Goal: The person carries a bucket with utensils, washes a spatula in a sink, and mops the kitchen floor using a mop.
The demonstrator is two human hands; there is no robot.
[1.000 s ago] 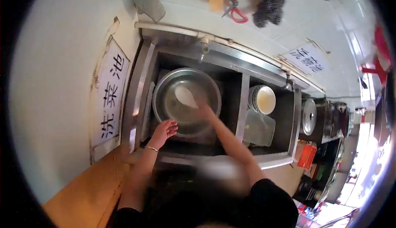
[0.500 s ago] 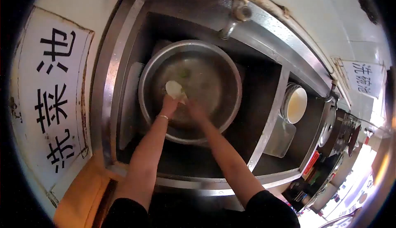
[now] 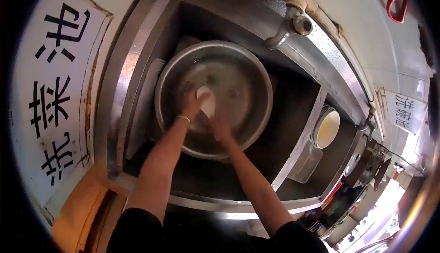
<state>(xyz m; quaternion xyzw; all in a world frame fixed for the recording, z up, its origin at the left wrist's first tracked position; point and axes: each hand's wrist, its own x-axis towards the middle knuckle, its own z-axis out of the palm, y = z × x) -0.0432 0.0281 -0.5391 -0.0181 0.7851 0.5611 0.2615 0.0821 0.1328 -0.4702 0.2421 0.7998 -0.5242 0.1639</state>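
Observation:
A wide metal basin with murky water in it stands in the left sink bowl. Over the water, my left hand has its fingers closed round a white oblong vegetable, whose exact kind I cannot make out. My right hand is at the vegetable's lower end, smeared by motion, so its fingers do not show clearly. A small dark green patch shows in the water beyond the hands.
A metal tap juts over the sink's back edge. In the right sink bowl are stacked bowls and a clear plastic container. A metal divider separates the two bowls. A red handle hangs on the wall.
The white vegetable has turned more upright and shifted slightly right, with my left hand now higher along its side. My right hand has moved slightly down. The head view has shifted a little.

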